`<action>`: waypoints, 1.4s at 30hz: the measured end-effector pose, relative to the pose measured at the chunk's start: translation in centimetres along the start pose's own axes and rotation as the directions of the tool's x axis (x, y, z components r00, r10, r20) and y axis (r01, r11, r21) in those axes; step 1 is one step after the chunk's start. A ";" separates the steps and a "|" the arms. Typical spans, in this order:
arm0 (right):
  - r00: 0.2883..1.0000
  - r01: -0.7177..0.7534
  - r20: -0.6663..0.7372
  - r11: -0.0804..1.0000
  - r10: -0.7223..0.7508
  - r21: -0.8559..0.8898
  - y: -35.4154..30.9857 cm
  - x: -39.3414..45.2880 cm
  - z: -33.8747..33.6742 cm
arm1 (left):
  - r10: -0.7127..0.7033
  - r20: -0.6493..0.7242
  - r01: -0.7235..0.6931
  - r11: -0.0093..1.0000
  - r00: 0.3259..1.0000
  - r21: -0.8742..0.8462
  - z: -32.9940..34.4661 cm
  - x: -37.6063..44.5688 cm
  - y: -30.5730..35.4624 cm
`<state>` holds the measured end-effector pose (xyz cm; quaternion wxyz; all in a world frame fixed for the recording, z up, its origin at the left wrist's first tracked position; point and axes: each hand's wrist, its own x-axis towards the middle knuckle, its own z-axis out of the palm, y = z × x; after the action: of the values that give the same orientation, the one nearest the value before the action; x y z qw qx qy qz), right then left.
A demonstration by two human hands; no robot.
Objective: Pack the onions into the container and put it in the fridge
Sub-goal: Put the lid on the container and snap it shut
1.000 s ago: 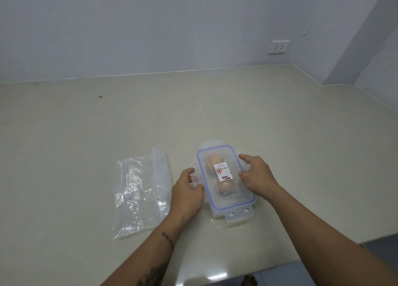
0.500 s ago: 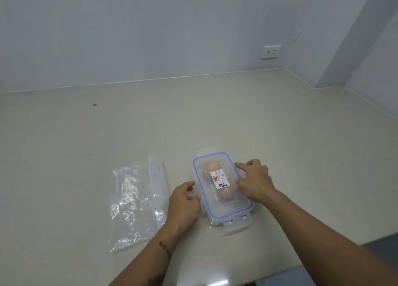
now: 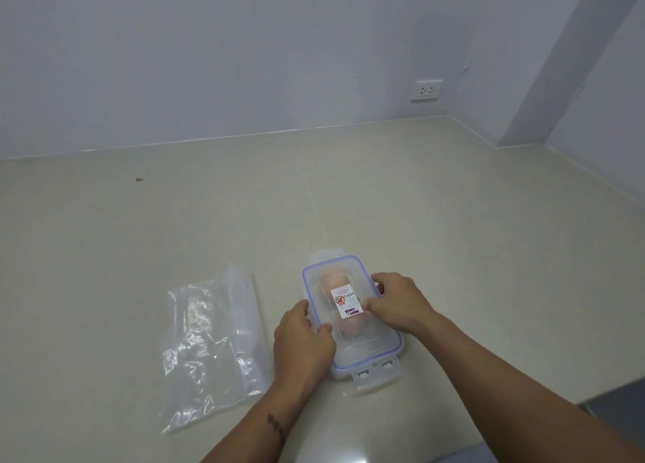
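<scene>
A clear rectangular container (image 3: 363, 349) with a blue-sealed lid and a white label rests on the beige counter. Pale onions (image 3: 335, 280) show through the lid. My left hand (image 3: 302, 345) presses on the container's left long edge, thumb on the lid. From the other side my right hand (image 3: 398, 304) grips the right long edge, fingers curled over the lid. The near-end latch flap (image 3: 375, 375) sticks out flat, and the far-end flap also lies open.
An empty clear plastic bag (image 3: 213, 347) lies flat to the left of the container. The counter's front edge (image 3: 593, 394) runs close at the lower right. A wall socket (image 3: 426, 89) sits on the back wall near the corner.
Both hands slid inward onto the lid's long edges. The right hand's fingers now curl over the lid near the label. The container has not moved on the counter.
</scene>
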<state>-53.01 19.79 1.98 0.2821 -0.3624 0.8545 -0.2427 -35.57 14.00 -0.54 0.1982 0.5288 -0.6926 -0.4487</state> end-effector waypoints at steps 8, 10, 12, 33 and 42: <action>1.000 -0.015 -0.001 0.997 0.016 0.072 0.5 0.8 -0.4 | 0.010 0.007 -0.010 1.000 1.000 0.022 -0.2 -0.1 0.2; 0.999 -0.027 0.038 0.996 0.023 0.089 0.7 1.2 -0.5 | 0.011 0.027 -0.011 1.000 1.000 -0.012 -0.2 -0.2 -0.1; 0.997 -0.041 0.075 0.993 0.032 0.114 0.8 1.7 -0.5 | -0.004 0.053 0.007 0.998 0.999 -0.058 -0.2 -0.1 -0.2; 0.996 -0.026 -0.079 0.983 0.041 0.182 2.3 -1.3 -0.1 | -0.073 0.069 0.084 0.982 0.995 -0.168 0.1 1.3 0.8; 0.988 -0.127 -0.060 0.972 0.142 0.198 3.8 -3.1 -0.5 | 0.027 0.064 -0.027 1.000 0.998 0.010 0.9 -2.0 1.2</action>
<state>-53.38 24.56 0.89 0.2998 -0.2653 0.8594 -0.3181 -36.12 16.24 0.38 0.1789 0.5058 -0.7082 -0.4589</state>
